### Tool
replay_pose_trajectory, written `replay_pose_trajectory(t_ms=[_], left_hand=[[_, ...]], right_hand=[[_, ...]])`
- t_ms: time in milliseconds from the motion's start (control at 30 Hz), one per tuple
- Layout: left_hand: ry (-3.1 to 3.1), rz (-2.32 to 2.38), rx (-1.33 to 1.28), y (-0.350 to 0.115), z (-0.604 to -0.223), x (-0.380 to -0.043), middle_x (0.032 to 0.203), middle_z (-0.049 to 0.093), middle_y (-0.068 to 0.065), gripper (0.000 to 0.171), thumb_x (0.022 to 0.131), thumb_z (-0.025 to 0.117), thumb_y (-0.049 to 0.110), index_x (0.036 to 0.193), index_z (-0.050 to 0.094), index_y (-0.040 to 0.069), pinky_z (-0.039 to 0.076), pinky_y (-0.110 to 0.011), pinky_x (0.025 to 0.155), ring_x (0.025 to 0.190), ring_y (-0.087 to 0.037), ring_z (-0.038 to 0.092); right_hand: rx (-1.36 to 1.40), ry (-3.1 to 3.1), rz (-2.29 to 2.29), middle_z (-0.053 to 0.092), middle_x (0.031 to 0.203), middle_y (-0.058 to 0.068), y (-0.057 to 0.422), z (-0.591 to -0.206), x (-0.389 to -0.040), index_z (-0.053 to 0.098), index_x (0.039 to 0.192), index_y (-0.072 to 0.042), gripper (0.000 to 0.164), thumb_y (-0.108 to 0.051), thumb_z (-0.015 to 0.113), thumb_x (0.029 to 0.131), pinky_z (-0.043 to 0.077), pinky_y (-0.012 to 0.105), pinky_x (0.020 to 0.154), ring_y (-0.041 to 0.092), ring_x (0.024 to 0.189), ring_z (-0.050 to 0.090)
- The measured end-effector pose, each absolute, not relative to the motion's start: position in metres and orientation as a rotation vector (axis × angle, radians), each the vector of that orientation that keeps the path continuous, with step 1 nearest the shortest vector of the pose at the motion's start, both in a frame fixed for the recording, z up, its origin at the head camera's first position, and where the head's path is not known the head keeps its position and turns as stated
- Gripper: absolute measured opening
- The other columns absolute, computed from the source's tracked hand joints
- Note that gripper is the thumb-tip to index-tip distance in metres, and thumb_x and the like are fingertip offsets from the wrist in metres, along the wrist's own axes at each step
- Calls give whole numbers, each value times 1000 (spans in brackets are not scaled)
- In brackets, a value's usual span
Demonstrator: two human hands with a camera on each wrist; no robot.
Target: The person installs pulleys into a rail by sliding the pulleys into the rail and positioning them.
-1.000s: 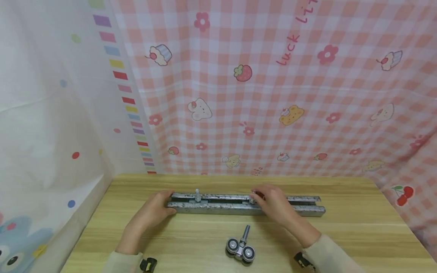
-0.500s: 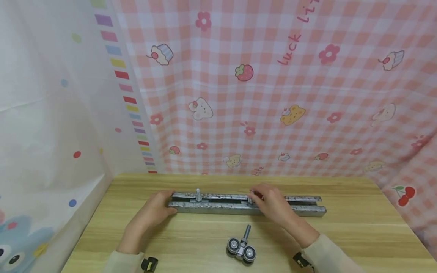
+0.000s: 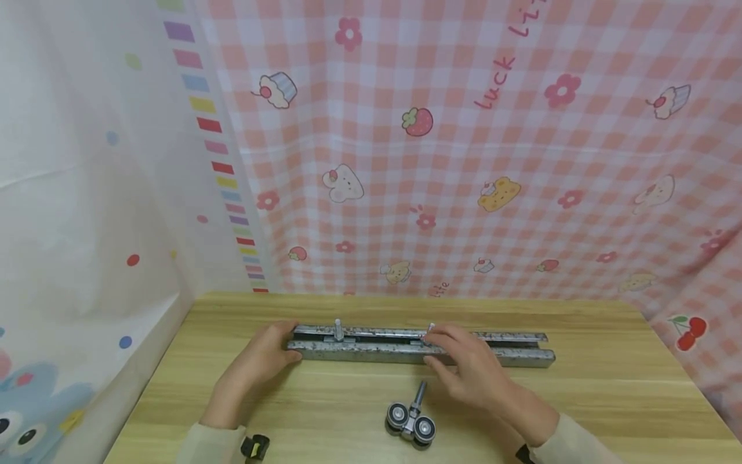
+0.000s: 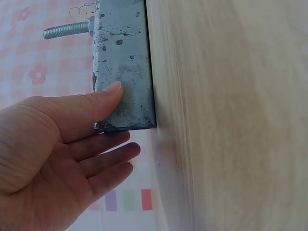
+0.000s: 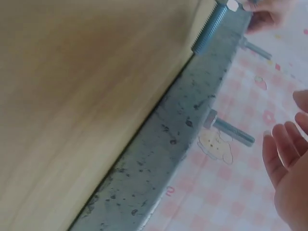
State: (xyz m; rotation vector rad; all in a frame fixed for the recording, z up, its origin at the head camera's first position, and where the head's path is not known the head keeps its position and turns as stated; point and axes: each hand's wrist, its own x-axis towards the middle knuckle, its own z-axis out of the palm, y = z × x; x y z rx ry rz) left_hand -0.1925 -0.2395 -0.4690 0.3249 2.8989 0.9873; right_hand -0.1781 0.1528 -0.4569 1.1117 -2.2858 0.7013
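A speckled steel door track (image 3: 371, 355) lies slot-up across the table. Two roller hangers sit inside it, their threaded bolts standing up through the slot: the left bolt (image 3: 338, 330) and the middle bolt (image 3: 431, 328). My left hand (image 3: 261, 353) holds the track's left end; in the left wrist view the thumb (image 4: 113, 94) presses the side face and the other fingers are at the end. My right hand (image 3: 472, 367) is over the track beside the middle bolt. In the right wrist view its spread fingers stand apart from that bolt (image 5: 233, 131).
A loose roller hanger (image 3: 410, 422) with black-rimmed wheels and a threaded bolt lies on the wooden table (image 3: 324, 406) in front of the track. A pink checked cloth (image 3: 377, 225) hangs behind, with a white cloth (image 3: 87, 225) at the left.
My right hand has let go of the middle bolt, its fingers opening and the hand drawing back toward me. That hanger slid slightly left before release. The left hand keeps its hold on the track.
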Motion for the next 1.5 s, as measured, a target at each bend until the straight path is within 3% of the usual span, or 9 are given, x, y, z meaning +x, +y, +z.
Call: replay_pose_trajectory(t_ms=[133,267,633,1000,1233,1500], left_hand=[[2894,987,331,-239,-469,-193,133,66,-25,51,88,81,-2,136,63,-8,51,-57,107,127,-43,61],[2897,982,339,-240,-470,-193,132,67,-24,49,88,81,-2,134,64,-8,51,-57,106,127,-42,61],[2916,981,355,-241,-471,-194,131,68,-24,48,87,81,-3,132,65,-8,51,-57,107,125,-41,62],[2908,987,329,-240,-470,-193,129,69,-21,47,88,81,-2,132,66,-5,51,-56,106,124,-38,63],[2898,996,316,-240,-470,-193,128,70,-19,44,88,80,-2,130,68,-3,52,-55,105,122,-36,64],[2900,999,320,-239,-468,-193,129,69,-21,46,88,81,-3,131,66,-6,51,-56,106,124,-38,63]], right_hand=[[1258,-2320,692,69,125,6,158,-461,-170,72,121,-9,29,-18,77,94,63,41,87,23,112,69],[1420,-2304,632,69,130,9,162,-467,-167,72,124,-9,48,-6,82,77,62,41,91,24,114,69],[1591,-2424,430,66,141,10,166,-489,-160,72,130,-9,59,1,74,72,56,41,103,24,126,65],[1614,-2405,436,72,124,5,159,-496,-164,75,116,-10,27,-5,75,90,57,38,102,21,116,67],[1636,-2417,502,72,117,6,157,-499,-169,75,114,-5,26,-2,77,89,58,34,98,20,109,67],[1624,-2422,590,69,109,1,160,-500,-172,76,108,-6,22,0,80,87,57,22,92,14,101,65]])
